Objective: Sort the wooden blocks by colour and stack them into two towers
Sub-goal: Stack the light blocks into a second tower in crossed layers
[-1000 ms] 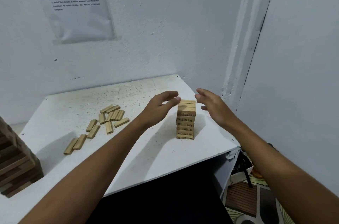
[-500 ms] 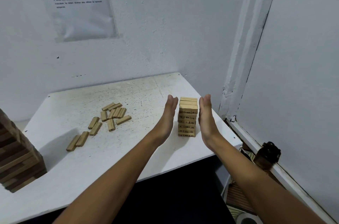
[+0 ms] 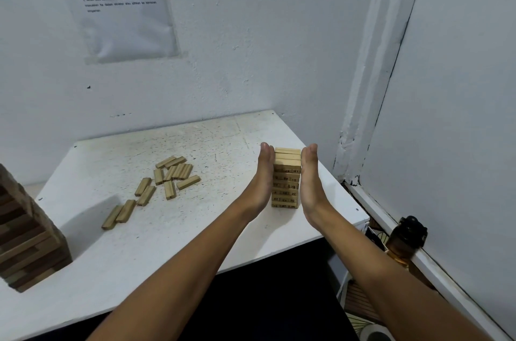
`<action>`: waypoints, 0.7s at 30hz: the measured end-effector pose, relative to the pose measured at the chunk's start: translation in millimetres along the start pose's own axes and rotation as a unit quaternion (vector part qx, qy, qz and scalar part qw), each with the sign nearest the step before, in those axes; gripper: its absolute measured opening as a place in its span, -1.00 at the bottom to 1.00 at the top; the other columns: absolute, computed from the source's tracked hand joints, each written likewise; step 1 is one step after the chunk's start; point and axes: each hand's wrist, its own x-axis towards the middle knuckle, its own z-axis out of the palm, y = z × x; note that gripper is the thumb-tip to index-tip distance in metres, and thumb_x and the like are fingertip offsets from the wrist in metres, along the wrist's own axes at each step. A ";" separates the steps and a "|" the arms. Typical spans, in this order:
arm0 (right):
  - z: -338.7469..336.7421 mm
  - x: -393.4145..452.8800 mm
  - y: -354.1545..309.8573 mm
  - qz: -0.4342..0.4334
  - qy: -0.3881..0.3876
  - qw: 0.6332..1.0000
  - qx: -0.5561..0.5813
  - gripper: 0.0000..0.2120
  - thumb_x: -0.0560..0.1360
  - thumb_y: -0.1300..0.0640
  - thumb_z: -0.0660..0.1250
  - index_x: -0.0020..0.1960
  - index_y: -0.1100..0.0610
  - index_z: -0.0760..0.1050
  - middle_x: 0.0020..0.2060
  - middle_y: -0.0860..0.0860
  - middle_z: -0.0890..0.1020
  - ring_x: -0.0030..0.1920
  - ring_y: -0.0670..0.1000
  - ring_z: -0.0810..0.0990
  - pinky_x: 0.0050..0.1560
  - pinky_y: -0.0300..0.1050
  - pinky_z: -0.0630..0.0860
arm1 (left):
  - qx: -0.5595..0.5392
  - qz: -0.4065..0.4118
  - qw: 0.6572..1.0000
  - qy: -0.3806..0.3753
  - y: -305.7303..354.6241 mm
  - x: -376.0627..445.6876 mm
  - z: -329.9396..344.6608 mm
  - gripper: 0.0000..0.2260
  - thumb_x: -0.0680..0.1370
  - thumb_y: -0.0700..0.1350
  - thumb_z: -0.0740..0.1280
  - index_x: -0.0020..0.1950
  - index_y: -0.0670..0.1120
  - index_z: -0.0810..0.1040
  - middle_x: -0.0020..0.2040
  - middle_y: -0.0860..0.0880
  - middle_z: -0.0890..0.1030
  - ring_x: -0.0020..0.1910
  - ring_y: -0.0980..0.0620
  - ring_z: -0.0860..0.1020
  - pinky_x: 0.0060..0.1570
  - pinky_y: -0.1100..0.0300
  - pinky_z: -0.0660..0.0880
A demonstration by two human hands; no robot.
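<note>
light tower (image 3: 287, 177) stands, left hand (image 3: 264, 173) and right hand (image 3: 308, 176) flat against it — loose blocks (image 3: 167, 178) left remain.

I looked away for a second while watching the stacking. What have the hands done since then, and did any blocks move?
Both hands came in from a loose, curled hover and flattened: the left hand and right hand now press straight-fingered against opposite sides of the light tower, squaring it. Nothing was picked up. The loose light blocks and the dark tower lie as before.

Wall (image 3: 446, 117) crowds light tower (image 3: 287, 170)
</note>
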 end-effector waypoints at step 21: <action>-0.3 6.7 5.9 -0.014 0.008 1.000 -0.015 -0.39 0.60 -0.31 -0.16 0.16 0.00 0.55 0.06 -0.04 0.67 0.10 -0.13 0.63 0.04 -0.24 0.48 | 0.001 -0.013 1.000 -0.001 -3.7 2.6 -2.1 -0.31 0.54 0.31 -0.31 0.60 0.03 -0.02 0.55 0.17 0.09 0.44 0.27 0.08 0.31 0.28 0.01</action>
